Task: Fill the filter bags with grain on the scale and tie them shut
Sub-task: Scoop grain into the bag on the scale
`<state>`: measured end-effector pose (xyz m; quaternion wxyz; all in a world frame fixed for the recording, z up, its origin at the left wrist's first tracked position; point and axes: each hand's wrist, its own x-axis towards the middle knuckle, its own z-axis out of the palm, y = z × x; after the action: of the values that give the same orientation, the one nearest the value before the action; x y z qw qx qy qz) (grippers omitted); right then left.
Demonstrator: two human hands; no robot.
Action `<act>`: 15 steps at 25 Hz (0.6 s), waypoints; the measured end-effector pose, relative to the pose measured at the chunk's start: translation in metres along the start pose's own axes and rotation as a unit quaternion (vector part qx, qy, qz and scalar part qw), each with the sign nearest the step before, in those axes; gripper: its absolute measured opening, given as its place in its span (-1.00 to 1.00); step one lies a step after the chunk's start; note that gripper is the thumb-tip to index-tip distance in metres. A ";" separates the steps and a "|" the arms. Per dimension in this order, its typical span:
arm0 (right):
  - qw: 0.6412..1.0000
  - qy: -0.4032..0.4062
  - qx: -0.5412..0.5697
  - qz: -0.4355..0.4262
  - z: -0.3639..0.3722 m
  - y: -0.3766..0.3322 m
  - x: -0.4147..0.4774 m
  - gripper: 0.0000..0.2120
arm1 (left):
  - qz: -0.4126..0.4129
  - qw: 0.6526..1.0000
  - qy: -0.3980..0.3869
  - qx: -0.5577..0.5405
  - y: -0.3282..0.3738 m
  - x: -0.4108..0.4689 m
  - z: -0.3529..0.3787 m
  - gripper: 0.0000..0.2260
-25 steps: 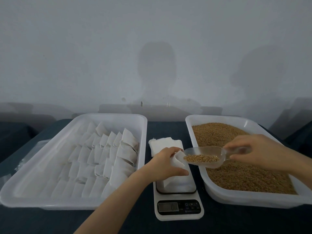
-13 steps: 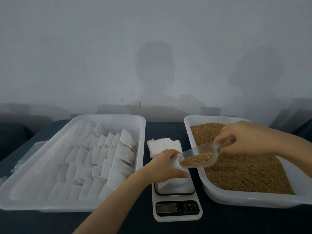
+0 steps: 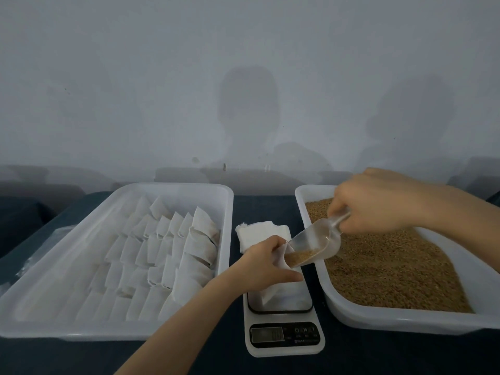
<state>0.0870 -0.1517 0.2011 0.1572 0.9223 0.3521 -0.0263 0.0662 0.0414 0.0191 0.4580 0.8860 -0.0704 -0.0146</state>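
While left hand (image 3: 266, 263) pinches white filter bag (image 3: 284, 293) on white scale (image 3: 284, 347), right hand (image 3: 378, 201) grips clear plastic scoop (image 3: 315, 246). Scoop tilted downward.

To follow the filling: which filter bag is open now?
The filter bag on the scale, held open by the left hand at the scoop; others sit in the tray or stacked behind.

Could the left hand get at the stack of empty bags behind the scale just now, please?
Probably not yet: the stack lies uncovered just beyond the left hand, but its grip holds the open filter bag on the scale while the scoop tips grain in.
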 end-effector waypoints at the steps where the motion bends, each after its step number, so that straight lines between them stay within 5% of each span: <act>1: 1.000 0.011 -0.017 0.003 -0.004 -0.006 0.000 -0.81 | 0.001 1.000 0.006 0.000 0.000 0.000 0.000 -0.53; 7: 0.963 0.133 -0.230 -0.046 -0.015 -0.046 0.000 -0.79 | -0.011 0.999 0.033 -0.020 -0.003 0.001 -0.001 -0.52; 15: 0.930 0.204 -0.292 -0.091 0.007 -0.046 -0.007 -0.72 | -0.040 0.998 0.038 -0.019 -0.002 0.003 -0.002 -0.55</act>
<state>0.0523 -0.1257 0.1830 0.3416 0.7852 0.4509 0.2518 0.0696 0.0441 0.0188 0.4757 0.8794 -0.0174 -0.0007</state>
